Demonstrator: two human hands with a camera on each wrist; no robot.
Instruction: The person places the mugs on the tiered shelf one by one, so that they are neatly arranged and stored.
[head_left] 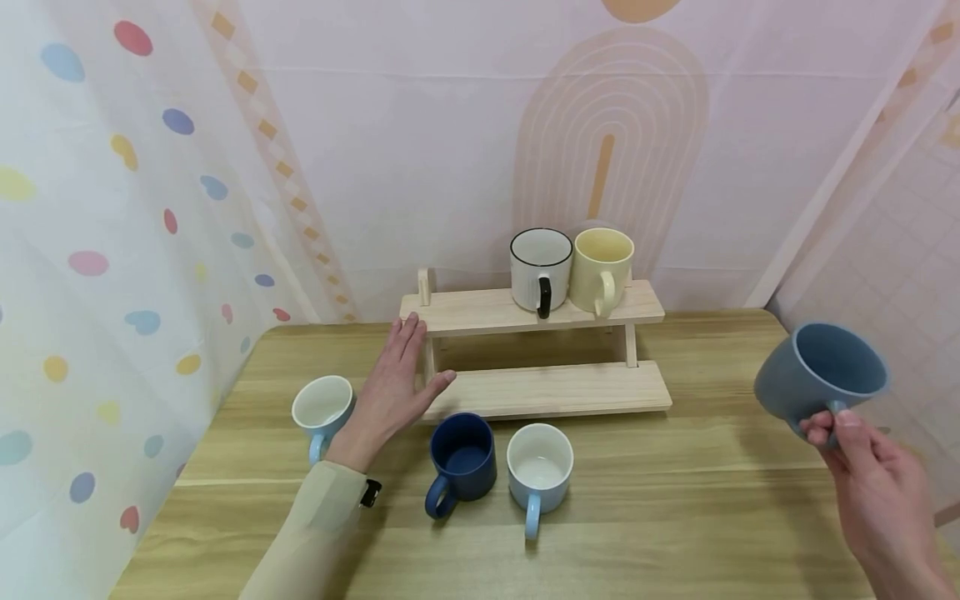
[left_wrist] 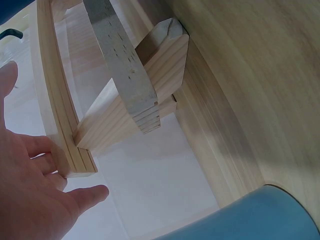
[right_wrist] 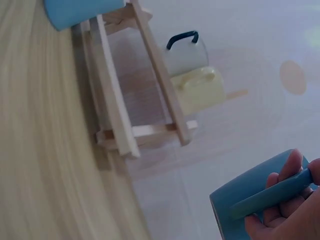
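Rt. hand (head_left: 873, 479) holds 1 gray-blue mug (head_left: 787, 383); L hand (head_left: 392, 387), wide, touches rack (head_left: 555, 392) w/ 2 mugs (head_left: 528, 282), 3 others (head_left: 540, 471) nearby.

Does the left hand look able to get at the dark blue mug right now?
Likely yes: the left hand is at the left end of the shelf, holding nothing, and the dark blue mug stands close by with nothing visible between them.

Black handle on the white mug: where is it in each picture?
Head: black handle just right of centre.
Left wrist: black handle at the left edge, near the top.
Right wrist: black handle in the upper middle.
Shared landmark: the wooden rack.
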